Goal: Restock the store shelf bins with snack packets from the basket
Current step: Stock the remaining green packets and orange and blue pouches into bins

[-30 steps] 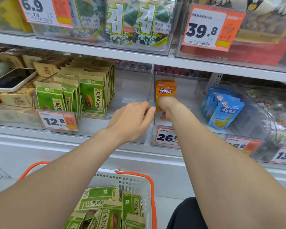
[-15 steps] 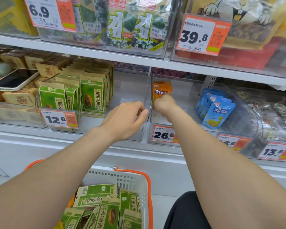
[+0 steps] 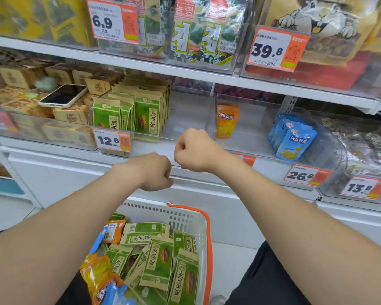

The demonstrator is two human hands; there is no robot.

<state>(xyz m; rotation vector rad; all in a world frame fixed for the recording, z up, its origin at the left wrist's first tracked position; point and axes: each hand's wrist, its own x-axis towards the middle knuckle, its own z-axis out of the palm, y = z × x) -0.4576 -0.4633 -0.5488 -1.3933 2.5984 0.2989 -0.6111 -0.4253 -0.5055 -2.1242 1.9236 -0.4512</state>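
White store shelf [image 3: 59, 179] carries clear bins [image 3: 252, 134], a basket [image 3: 185, 217] before it.

Bins [image 3: 209, 115]: clear, glossy plastic
Green packets [image 3: 147, 116]: matt, paper-like
Orange pouch [image 3: 227, 122]: shiny film
Blue pouches [image 3: 295, 142]: glossy film
Basket [image 3: 185, 216]: white perforated plastic
Shelf [image 3: 141, 65]: smooth white finish
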